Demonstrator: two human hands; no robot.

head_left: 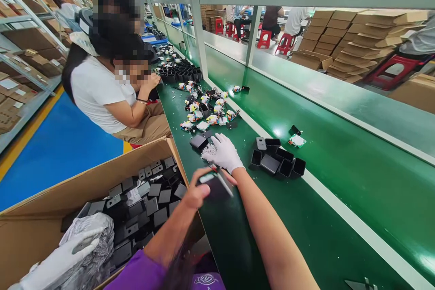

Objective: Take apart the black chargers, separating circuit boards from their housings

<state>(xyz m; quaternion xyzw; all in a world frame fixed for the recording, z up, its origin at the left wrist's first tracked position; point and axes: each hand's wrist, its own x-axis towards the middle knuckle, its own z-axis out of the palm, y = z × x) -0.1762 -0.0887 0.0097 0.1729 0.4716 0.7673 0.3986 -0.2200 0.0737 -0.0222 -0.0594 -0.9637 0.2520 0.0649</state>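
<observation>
The bare left hand [196, 194] is clamped on a black case [217, 187] (motion-blurred) above the bench [292, 222] — the gloved right hand [224, 153], fingers spread, is at some white bits [208, 150].

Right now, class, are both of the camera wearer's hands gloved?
No: the right hand wears a white glove, but the left hand is bare.

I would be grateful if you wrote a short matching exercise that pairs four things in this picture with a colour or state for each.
1. Right hand
2. Left hand
3. Cardboard box
4. Workbench

A. Green
B. Bare, holding a dark case
C. White-gloved
D. Brown, with many dark pieces inside

Pairs: 1-C; 2-B; 3-D; 4-A
</observation>
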